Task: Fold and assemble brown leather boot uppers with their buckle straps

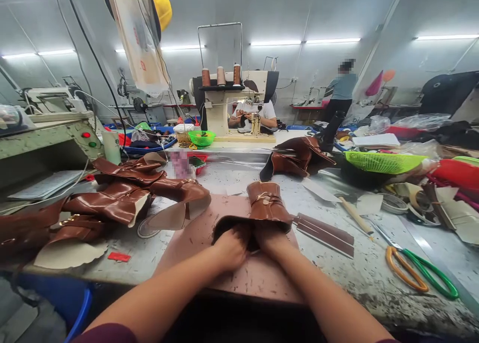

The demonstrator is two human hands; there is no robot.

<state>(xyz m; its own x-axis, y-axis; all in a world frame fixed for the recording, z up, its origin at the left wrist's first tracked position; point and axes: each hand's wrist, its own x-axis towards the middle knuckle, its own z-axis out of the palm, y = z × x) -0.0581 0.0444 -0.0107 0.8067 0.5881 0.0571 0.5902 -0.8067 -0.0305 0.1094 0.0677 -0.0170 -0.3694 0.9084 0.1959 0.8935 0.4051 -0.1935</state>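
Observation:
A brown leather boot upper (266,203) with a strap and metal buckle lies on a pinkish-brown work mat (258,275) in front of me. My left hand (230,248) reaches into its open near end, and the fingers are hidden inside. My right hand (271,238) grips the same opening from the right, its fingers curled under the leather edge.
A pile of brown boot uppers (112,198) lies at the left, another (295,158) further back. Leather strips (325,231), a wooden stick (355,216) and orange-and-green scissors (419,268) lie at the right. A green basket (381,161) stands beyond. One person sews behind a sewing machine (228,103); another stands at the back.

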